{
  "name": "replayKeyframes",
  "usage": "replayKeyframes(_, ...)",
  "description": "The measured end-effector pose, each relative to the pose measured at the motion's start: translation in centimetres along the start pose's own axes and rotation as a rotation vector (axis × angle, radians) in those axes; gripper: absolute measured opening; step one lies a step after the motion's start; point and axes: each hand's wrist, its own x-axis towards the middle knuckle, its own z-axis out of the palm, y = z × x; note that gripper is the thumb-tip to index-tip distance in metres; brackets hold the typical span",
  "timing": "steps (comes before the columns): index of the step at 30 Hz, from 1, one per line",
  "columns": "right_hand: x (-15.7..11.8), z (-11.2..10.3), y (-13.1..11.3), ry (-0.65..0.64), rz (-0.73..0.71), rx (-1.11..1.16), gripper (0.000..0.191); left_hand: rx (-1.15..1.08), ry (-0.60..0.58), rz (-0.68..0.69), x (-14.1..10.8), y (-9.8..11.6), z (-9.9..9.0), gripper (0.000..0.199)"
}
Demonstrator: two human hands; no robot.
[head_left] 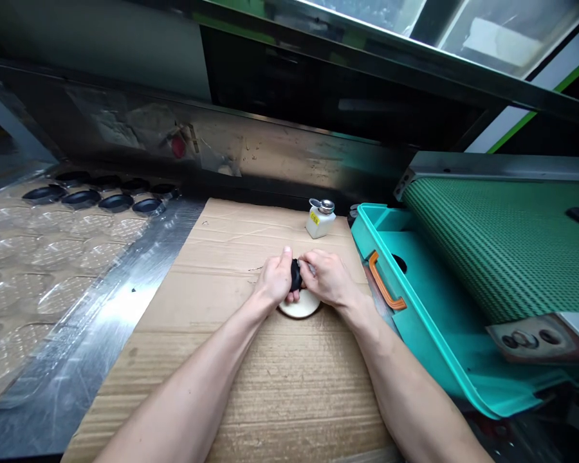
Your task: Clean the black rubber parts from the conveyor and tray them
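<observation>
Two hands on one black part [296, 275]
Our left hand [274, 280] grips it just over the white disc [302, 308], probably for steadiness; our right hand [329, 276] pinches its edge. Cardboard [299, 386] likely shields the bench [101, 341].

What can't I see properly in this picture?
Head view: part of the black piece, covered by the left hand and right hand.
Head view: anything else in the right hand, hidden by its curled fingers.
Head view: part of the pale disc, covered by both hands.
Head view: writing on the yellow label, too small.
Head view: part of the green belt, cut off by the right edge.
</observation>
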Motion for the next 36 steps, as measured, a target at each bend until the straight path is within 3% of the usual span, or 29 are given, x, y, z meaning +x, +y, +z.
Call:
replayKeyframes(13, -0.2, -0.5, -0.1, -0.008, 0.012, -0.027, 0.02, 0.179, 0.007, 0.063, -0.9, 1.2, 0.4, 0.066)
replayKeyframes(15, -0.3, -0.6, 0.0, 0.005, 0.028, 0.02, 0.021, 0.054, 0.025, -0.02, -0.5, 1.5, 0.3, 0.067)
replayKeyframes(18, -0.5, -0.7, 0.3, 0.162, 0.084, 0.111, 0.022, -0.372, 0.066, -0.245, 0.3, 2.5, -0.9, 0.062)
replayKeyframes(21, -0.7, -0.6, 1.0, 0.335, 0.15, 0.135, 0.024, -0.764, -0.007, -0.487, 0.9, 3.5, -2.7, 0.05)
replayKeyframes(24, -0.8, -0.3, 1.9, 0.367, 0.205, 0.114, 0.024, -0.926, -0.041, -0.578, 1.0, 3.9, -3.9, 0.046)
replayKeyframes(31, -0.9, 0.3, 3.6, 0.33, 0.3, 0.028, 0.028, -0.916, -0.012, -0.537, 1.1, 3.3, -3.5, 0.046)
replayKeyframes(36, -1.1, 1.3, 5.3, 0.29, 0.364, -0.006, 0.029, -0.679, 0.044, -0.251, 0.7, 2.8, -3.0, 0.025)
